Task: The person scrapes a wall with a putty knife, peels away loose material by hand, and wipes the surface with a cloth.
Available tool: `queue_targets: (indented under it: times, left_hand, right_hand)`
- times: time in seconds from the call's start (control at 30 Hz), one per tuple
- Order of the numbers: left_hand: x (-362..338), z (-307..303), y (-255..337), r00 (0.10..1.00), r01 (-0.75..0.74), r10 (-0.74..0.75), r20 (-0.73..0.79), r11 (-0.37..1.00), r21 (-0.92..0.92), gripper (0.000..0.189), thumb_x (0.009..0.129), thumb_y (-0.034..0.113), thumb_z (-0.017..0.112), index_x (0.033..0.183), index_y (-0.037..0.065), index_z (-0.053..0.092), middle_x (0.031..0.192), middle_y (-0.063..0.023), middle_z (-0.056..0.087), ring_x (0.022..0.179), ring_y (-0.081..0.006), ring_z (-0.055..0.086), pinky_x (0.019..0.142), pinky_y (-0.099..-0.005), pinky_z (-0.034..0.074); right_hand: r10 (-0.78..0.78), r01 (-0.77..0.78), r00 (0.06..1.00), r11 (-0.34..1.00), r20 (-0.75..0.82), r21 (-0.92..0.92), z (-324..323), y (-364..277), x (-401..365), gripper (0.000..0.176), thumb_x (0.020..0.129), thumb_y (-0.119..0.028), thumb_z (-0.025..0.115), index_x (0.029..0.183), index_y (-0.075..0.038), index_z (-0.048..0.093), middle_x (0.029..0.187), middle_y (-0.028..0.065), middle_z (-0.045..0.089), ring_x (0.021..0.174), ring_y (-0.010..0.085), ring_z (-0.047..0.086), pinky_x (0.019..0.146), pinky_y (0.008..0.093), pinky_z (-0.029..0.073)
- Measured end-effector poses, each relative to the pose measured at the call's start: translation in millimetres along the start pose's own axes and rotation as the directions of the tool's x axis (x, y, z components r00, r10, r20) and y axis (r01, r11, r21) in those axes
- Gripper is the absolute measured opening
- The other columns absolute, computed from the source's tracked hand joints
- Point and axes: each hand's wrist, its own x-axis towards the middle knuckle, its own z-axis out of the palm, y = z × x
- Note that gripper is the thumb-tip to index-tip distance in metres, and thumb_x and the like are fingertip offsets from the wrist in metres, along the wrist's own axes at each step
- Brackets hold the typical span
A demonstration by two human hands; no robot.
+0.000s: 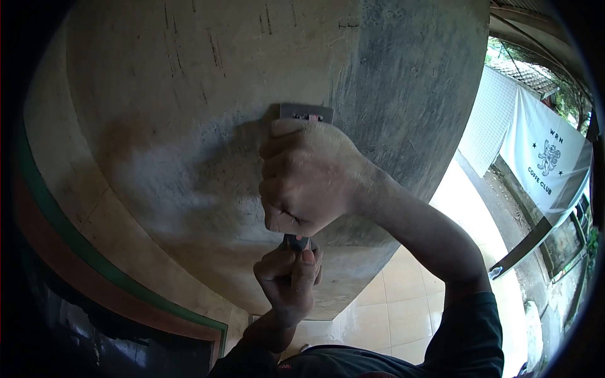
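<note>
Grey dust coats the right hand (309, 176), clenched in a tight fist round a scraper (305, 113) whose metal blade sticks out just above the knuckles, flat against the concrete wall (189, 94). Just below, the left hand (290, 277) grips the handle's lower end with curled fingers. Pale floor tiles (409, 309) lie lower right; a white banner (548, 157) hangs far right.

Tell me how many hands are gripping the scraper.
2. The right hand is clenched around the scraper just under its blade, against the curved surface; the left hand pinches its lower end beneath. No other hands show.
</note>
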Motion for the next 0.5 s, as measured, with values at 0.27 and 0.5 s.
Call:
queue_targets:
  times: [0.27,0.5]
  left_hand:
    - [12,-3,-2,1.000,0.016,-0.015,0.017,0.999,-0.037,0.042,0.093,0.007,0.054,0.059,0.007,0.030,0.053,0.0012,0.037,0.043,-0.0046,0.034,0.034,-0.0219,0.023]
    - [11,-3,-8,1.000,-0.010,0.009,-0.015,0.999,-0.052,0.044,0.092,0.007,0.055,0.057,0.007,0.029,0.052,0.0020,0.035,0.042,-0.0050,0.033,0.034,-0.0216,0.023]
  right_hand:
    - [0.007,-0.008,1.000,0.997,-0.015,-0.073,-2,8,4,0.023,0.063,-0.025,0.056,0.045,-0.013,0.047,0.047,-0.0002,0.047,0.054,0.0156,0.051,0.066,0.0305,0.043]
    - [0.031,-0.031,1.000,0.999,-0.003,-0.029,1,5,2,0.023,0.063,-0.025,0.057,0.045,-0.013,0.049,0.048,0.0006,0.048,0.057,0.0154,0.052,0.068,0.0308,0.044]
